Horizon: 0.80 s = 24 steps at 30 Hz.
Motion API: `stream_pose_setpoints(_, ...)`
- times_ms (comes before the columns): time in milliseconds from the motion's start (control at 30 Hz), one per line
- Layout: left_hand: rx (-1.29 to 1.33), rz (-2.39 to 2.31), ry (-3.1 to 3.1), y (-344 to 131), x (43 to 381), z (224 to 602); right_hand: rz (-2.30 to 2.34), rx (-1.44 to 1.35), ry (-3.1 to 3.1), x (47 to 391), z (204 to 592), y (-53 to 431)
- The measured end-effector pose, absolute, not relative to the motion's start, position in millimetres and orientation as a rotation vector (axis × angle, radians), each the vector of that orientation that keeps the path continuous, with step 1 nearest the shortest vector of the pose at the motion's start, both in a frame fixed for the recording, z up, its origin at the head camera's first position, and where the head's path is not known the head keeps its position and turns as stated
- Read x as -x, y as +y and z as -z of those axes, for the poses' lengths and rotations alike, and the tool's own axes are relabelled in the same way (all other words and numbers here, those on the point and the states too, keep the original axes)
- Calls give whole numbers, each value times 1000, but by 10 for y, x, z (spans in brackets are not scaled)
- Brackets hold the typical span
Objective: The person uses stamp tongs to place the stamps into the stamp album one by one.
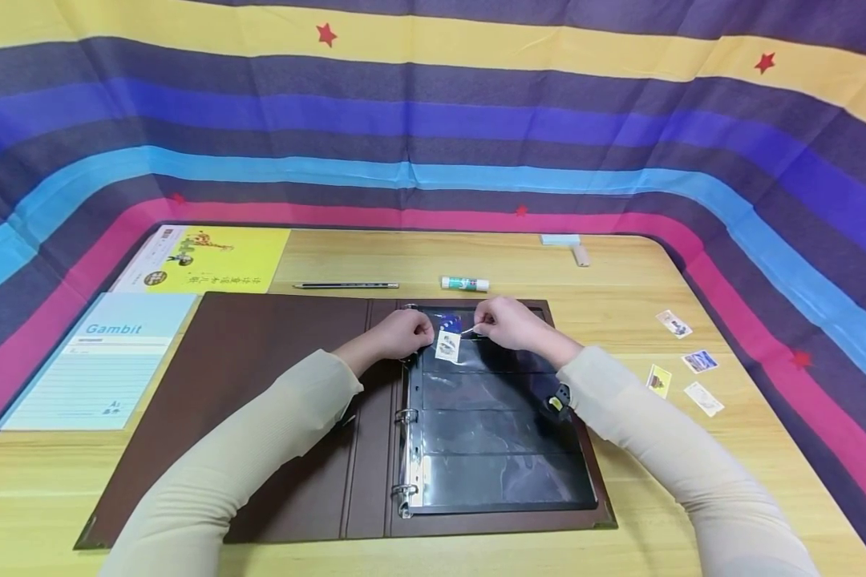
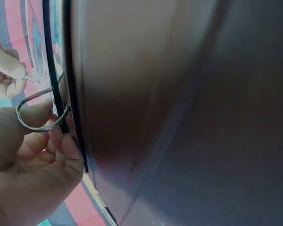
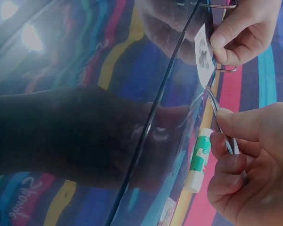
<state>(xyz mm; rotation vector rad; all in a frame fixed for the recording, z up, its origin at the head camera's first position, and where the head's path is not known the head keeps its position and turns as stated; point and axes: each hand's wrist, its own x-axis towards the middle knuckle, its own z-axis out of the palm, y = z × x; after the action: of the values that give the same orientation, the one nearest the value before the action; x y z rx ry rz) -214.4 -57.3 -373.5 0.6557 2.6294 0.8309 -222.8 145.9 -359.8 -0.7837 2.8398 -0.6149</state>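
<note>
While the album (image 1: 281,340) lies open, likely heavy, its page (image 1: 501,433) looks slick and bendy, best held by its edge, where the left hand (image 1: 402,334) pinches it; the right hand (image 1: 512,322) clamps tweezers (image 3: 214,106) between thumb and fingers, tips at a corner of the stamp (image 1: 447,346) over the page's top: probably light, easily creased, best gripped edgewise.

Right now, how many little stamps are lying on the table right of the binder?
4: a pale one at the back, a blue one in front of it, a yellow one leftmost, and a whitish one nearest the front. The right sleeve may hide more.
</note>
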Motion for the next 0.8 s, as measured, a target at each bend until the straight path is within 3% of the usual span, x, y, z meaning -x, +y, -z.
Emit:
stream_pose_setpoints(200,-657,-820,2634,-573,2134,3723,632,948,2813,2246,3637,1457)
stream_pose_setpoints(567,-684,-809,2643,-576,2154,3742,529,951,2795,2327,3598,1502)
stream_pose_setpoints(800,-652,-808,2646,-568,2150,3746,521,1096,2779,2351,3612,1487)
